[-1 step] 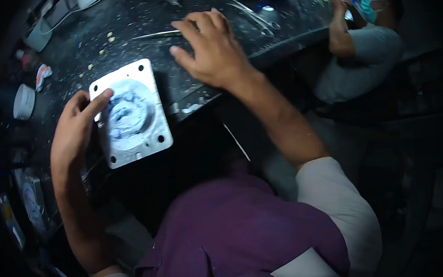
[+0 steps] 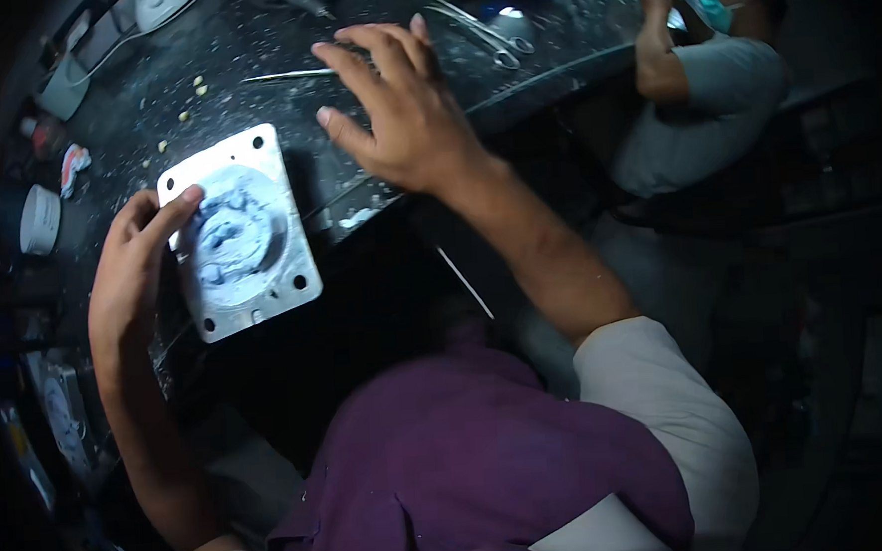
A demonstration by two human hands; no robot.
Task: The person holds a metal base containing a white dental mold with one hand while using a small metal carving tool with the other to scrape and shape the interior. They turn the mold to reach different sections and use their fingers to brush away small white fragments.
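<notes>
My left hand (image 2: 127, 277) grips the left edge of a square metal mould plate (image 2: 297, 245), its thumb on top and its other fingers partly hidden. The plate has a round hole at each corner and is tilted at the bench's front edge. Its round recess holds pale bluish, plaster-like material (image 2: 235, 244) with an uneven, curved relief. My right hand (image 2: 403, 128) hovers over the bench, fingers spread and nothing in them. Closest to its fingertips lies a slim metal tool (image 2: 286, 76); the hand hides one end of it.
Scissors-like metal tools (image 2: 483, 39) lie beyond my right hand. Small yellowish bits (image 2: 184, 116) and white crumbs (image 2: 361, 217) dot the dark bench. At left stand a white tub (image 2: 39, 219) and an orange-and-white tube (image 2: 73, 167). A masked person (image 2: 717, 111) sits at right.
The whole view has shifted slightly, so the bench things appear further left. My right hand's fingers are spread a little wider. My left hand keeps its hold on the mould plate.
</notes>
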